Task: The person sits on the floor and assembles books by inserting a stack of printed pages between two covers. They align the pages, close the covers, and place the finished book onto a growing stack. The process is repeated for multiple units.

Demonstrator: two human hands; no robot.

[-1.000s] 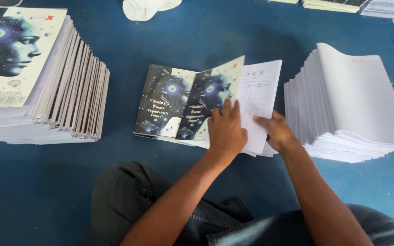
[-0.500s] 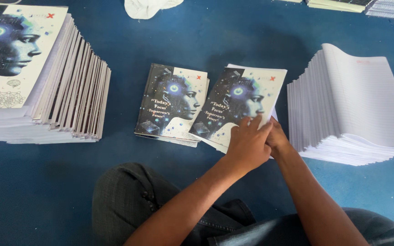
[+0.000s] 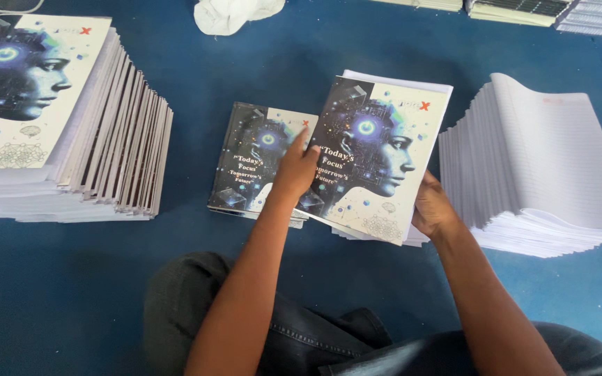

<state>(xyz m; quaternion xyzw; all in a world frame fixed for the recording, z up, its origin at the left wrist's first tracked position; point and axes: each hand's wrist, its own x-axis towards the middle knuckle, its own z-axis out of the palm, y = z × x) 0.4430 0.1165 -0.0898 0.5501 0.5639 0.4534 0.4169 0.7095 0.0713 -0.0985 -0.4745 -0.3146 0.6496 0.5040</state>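
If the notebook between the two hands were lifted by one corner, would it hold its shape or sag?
The notebook would probably sag a little: it looks like a thin cover over a slim block of pages. Its printed cover seems glossy, so it may slide off the lower notebook. It is likely light, since the left hand and right hand steady it with fingers only.

— What does the left hand (image 3: 295, 170) rest on?

— The notebook (image 3: 377, 157), flat on its left half. The cover shows a bluish head in profile against a dark field fading to cream, with a red mark in the top corner.

— And the right hand (image 3: 432, 209)?

— It grips the same notebook at its lower right edge, fingers tucked underneath. White pages stick out past the cover above and below that grip.

— How does it sit?

— Tilted clockwise, its left edge overlapping the cover pile (image 3: 256, 163) just left of the left hand, which carries the same print.
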